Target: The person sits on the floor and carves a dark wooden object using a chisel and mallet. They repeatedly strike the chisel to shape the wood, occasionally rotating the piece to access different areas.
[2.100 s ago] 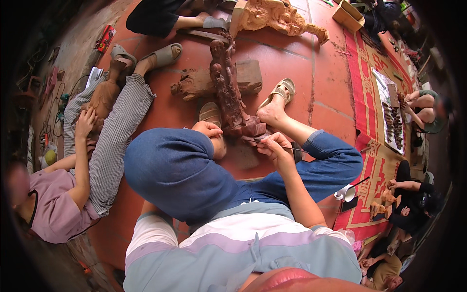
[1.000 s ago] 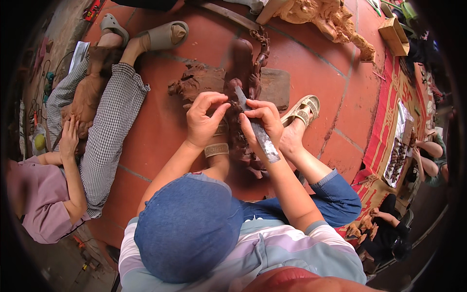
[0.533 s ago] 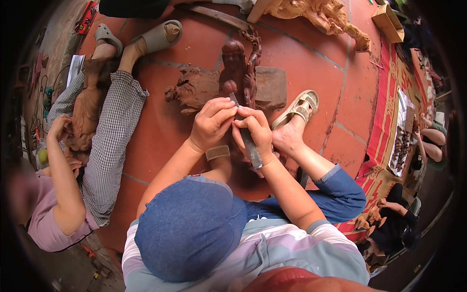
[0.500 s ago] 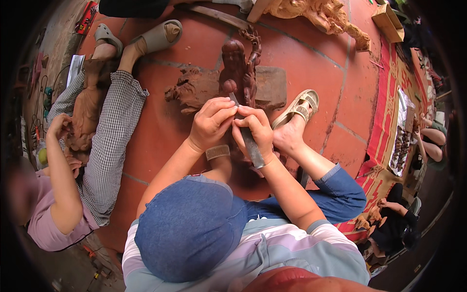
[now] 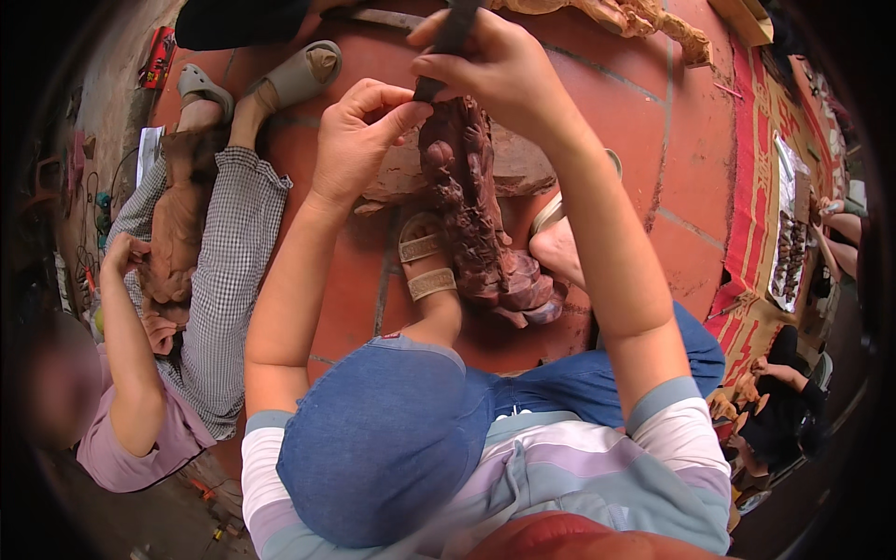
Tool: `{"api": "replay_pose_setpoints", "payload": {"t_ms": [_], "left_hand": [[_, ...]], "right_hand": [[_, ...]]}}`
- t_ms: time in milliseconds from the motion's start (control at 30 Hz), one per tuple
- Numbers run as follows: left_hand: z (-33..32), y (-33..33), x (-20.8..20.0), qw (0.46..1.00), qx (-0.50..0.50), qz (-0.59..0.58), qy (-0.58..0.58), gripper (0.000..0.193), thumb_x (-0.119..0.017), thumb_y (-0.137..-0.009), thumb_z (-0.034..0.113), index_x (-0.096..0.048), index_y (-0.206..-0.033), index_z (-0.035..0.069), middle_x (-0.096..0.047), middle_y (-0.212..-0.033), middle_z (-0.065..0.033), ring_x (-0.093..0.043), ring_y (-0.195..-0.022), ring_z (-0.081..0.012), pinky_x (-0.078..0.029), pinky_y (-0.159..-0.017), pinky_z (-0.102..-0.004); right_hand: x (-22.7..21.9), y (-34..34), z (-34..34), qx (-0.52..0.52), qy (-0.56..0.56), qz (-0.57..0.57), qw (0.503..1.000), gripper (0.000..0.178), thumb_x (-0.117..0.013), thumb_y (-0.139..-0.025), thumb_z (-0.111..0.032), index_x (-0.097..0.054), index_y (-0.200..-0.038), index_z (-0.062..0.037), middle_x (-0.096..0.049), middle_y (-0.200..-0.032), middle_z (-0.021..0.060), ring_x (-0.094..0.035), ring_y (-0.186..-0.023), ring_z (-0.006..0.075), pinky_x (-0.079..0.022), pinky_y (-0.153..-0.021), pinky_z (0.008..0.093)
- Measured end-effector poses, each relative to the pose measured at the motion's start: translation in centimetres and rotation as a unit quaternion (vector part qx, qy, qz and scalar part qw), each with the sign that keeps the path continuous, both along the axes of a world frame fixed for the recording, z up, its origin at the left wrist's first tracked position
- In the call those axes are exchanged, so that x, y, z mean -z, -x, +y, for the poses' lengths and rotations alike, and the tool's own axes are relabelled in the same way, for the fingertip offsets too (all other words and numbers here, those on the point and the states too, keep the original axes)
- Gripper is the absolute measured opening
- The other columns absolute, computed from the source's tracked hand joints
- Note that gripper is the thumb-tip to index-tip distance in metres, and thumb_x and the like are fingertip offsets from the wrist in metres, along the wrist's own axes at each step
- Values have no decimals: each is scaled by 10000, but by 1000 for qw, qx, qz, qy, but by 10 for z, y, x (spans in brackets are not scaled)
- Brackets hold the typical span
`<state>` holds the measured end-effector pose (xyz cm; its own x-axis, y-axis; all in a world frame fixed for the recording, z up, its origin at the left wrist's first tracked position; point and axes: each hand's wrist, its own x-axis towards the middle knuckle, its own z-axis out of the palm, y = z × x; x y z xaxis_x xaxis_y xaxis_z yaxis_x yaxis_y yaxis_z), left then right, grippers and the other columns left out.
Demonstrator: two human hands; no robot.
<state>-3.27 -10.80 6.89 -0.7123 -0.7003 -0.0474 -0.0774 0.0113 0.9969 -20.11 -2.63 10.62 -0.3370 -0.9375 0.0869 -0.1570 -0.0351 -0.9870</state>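
Observation:
Over the far end of a dark reddish-brown wood carving, I hold a dark grey flat strip in both hands; whether it is a file or folded abrasive, I cannot tell. My left hand pinches its near end between thumb and fingertips. Higher up, my right hand has its fingers closed round the strip. The carving lies lengthwise between my sandalled feet, its broad knobbly end toward me. Beneath its far part is a rough wooden block. My hands and the strip hide the carving's far tip.
At left a person in checked trousers handles a brown wooden figure. A paler carving lies on the tiles at the far right. A red and yellow mat runs down the right side, with more people beyond it.
Both hands have moved up and away from me with the strip, and my right hand has risen most. The carving now tilts down toward me, showing its broad near end.

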Motion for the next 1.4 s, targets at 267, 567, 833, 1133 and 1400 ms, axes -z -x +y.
{"api": "replay_pose_setpoints", "payload": {"t_ms": [267,567,833,1133,1400], "left_hand": [[-3,-2,44,985,51,-83,-144,174,-725,-891,171,-690,-1000,40,-676,-897,4,-621,-844,-84,-506,-791,-257],[5,-1,67,990,48,-62,-120,153,-698,-901,161,-675,-964,23,-666,-877,21,-557,-771,-54,-459,-726,-223],[17,4,78,996,-36,-74,28,156,-707,-894,168,-681,-900,14,-645,-753,15,-541,-704,-50,-443,-649,-235],[22,4,77,996,-33,-4,-81,156,-647,-957,169,-657,-960,13,-677,-880,3,-555,-798,-50,-454,-751,-216],[23,8,86,997,-51,7,-58,168,-670,-933,180,-665,-943,12,-673,-842,6,-542,-778,-53,-450,-731,-229]], "right_hand": [[10,18,-48,-251,-234,93,935,321,-730,-805,-100,-664,-1118,-63,-683,-983,36,-656,-886,111,-574,-737,264],[41,28,-33,-159,-241,54,956,277,-760,-805,-120,-680,-1068,-82,-711,-963,8,-670,-864,102,-582,-731,279],[48,23,-34,-119,-239,95,959,233,-753,-811,-132,-688,-1029,-82,-722,-896,32,-683,-819,112,-575,-709,280],[44,25,-30,-134,-194,75,969,254,-734,-818,-143,-678,-1058,-81,-720,-897,58,-680,-750,119,-568,-681,275],[37,23,-30,-132,-215,127,959,269,-735,-820,-145,-675,-1073,-80,-718,-925,49,-678,-774,108,-567,-696,271]]}}
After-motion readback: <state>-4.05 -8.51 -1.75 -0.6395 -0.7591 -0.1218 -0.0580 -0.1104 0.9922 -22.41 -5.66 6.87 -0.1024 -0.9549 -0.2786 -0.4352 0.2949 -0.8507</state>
